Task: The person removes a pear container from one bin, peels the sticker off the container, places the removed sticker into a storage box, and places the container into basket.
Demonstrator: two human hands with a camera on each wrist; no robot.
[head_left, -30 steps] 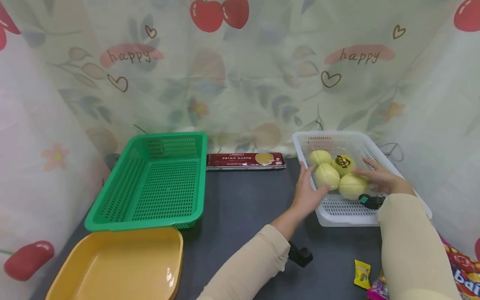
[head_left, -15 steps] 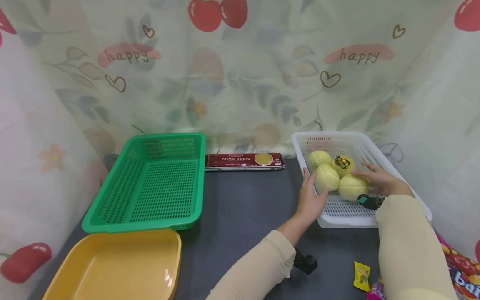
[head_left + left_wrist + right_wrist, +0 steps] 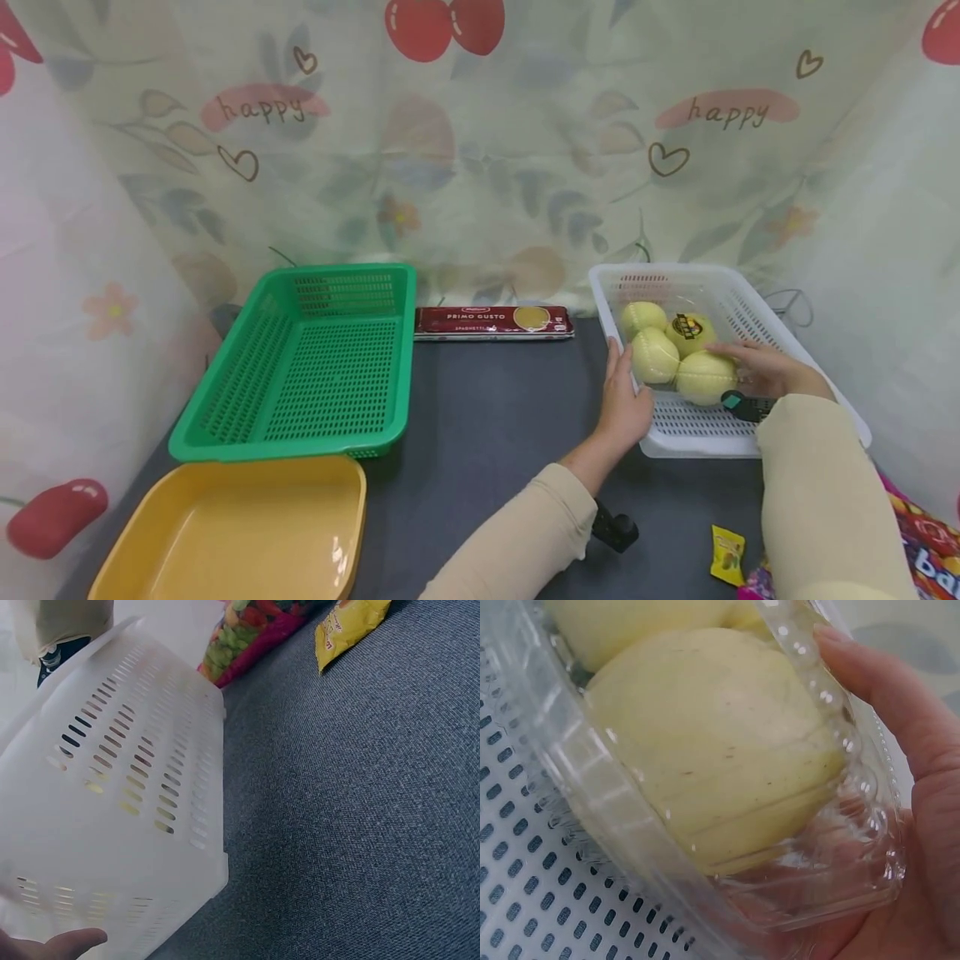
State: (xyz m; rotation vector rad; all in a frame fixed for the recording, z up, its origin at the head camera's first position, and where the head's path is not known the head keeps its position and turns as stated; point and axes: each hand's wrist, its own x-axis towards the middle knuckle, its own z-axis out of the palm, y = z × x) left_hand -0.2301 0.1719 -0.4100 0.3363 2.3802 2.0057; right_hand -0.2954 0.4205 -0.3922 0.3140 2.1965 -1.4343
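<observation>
A clear plastic clamshell box [image 3: 832, 896] of several pale yellow round fruits [image 3: 707, 377] sits tilted inside the white slotted basket [image 3: 697, 446] at the right. My right hand [image 3: 772, 368] grips the box by its right end; the right wrist view shows the thumb [image 3: 870, 675] at the upper edge and other fingers behind the plastic. My left hand [image 3: 628, 400] rests at the basket's left rim, fingers straight along it. In the left wrist view its thumb [image 3: 71, 943] lies near the basket's outer wall [image 3: 135, 832].
A green basket [image 3: 330, 375] and a yellow tray [image 3: 247, 533] stand at the left. A red spaghetti pack [image 3: 495, 322] lies along the back. At the front right are a small yellow packet [image 3: 727, 554] and a colourful bag [image 3: 930, 533]. Printed curtains [image 3: 480, 192] enclose the table.
My left hand has drawn back from over the fruit box to the basket's left rim. My right hand has closed in on the box's right end. The box stays inside the basket.
</observation>
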